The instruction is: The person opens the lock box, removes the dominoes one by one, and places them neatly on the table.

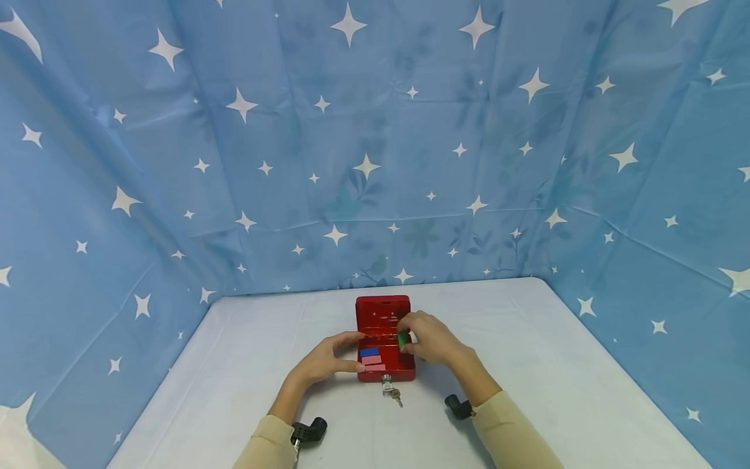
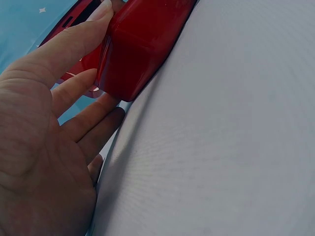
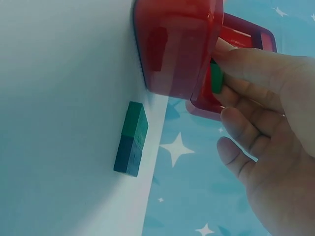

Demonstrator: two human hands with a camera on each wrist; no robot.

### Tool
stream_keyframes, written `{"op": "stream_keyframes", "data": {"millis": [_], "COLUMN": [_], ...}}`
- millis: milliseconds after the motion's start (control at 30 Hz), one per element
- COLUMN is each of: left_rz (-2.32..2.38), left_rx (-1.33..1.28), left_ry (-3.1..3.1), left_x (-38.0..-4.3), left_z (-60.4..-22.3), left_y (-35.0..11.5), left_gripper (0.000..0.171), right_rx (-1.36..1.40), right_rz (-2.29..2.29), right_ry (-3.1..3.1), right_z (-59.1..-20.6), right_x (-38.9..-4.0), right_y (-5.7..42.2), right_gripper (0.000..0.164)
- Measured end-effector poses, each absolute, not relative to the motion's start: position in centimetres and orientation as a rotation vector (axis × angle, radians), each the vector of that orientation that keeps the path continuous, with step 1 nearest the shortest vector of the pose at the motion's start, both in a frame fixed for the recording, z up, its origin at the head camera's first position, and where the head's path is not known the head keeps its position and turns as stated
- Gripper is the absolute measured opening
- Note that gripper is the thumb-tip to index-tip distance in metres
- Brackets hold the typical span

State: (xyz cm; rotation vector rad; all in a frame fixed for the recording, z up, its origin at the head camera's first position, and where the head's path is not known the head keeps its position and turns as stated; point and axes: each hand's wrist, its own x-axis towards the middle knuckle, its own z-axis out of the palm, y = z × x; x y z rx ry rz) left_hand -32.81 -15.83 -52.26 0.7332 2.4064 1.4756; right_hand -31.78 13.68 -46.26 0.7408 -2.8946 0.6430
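Note:
A red cash box [image 1: 398,375] stands on the table with its lid [image 1: 383,312] raised. Inside, on its left side, lie a blue block [image 1: 370,352] and pink blocks [image 1: 372,359]. My left hand [image 1: 323,358] holds the box's left end, thumb at the near corner and fingers toward the back; in the left wrist view the thumb lies over the rim. Over the right part of the box, my right hand [image 1: 432,337] pinches a green block [image 3: 216,77] between thumb and fingers. A lock with keys [image 1: 396,395] hangs at the box's front.
Beside the box, in the right wrist view, a green block [image 3: 134,119] and a dark blue block [image 3: 128,156] lie end to end on the table. The white table [image 1: 263,332] backs onto a blue star-patterned curtain [image 1: 375,195]. Each wrist carries a black camera mount [image 1: 309,430].

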Motion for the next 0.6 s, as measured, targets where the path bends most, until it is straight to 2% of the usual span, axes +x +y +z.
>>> {"op": "stream_keyframes", "data": {"millis": [600], "left_rz": [1.478], "left_rx": [0.75], "left_ry": [2.405], "left_x": [-32.88], "left_z": [-52.3], "left_y": [-15.85], "left_gripper": [0.069], "right_rx": [0.682], "right_rz": [0.773], "right_ry": [-2.967], "right_z": [-45.95], "right_x": [-31.79], "right_y": [14.49], "right_gripper": [0.041]}}
